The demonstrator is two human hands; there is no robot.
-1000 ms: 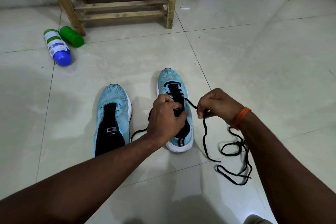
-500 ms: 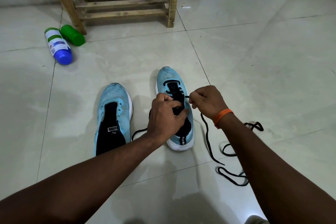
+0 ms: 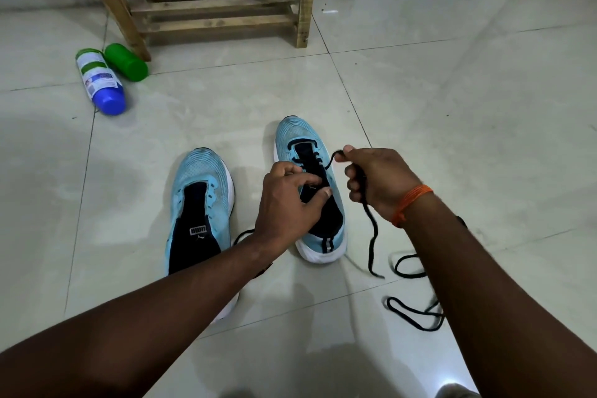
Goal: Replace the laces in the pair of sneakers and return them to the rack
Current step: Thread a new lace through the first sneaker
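Observation:
Two light-blue sneakers stand side by side on the tiled floor. The left sneaker [image 3: 197, 203] has no lace and shows its dark tongue. The right sneaker [image 3: 298, 142] carries a black lace [image 3: 371, 236] through its upper eyelets. My left hand [image 3: 287, 203] rests on that shoe's tongue, fingers curled and pinching at the eyelets. My right hand [image 3: 378, 181], with an orange band at the wrist, grips the lace just right of the shoe; the lace runs through my fist and trails down to loose loops on the floor.
A wooden rack [image 3: 213, 6] stands against the wall beyond the shoes. Two bottles lie left of it, one white with a blue cap [image 3: 100, 81], one green [image 3: 127, 62]. More black lace [image 3: 410, 310] lies looped by my right forearm.
My right hand has shifted right and slightly up, drawing the lace through the eyelet. My left hand stays on the shoe, its fingers spread a little more.

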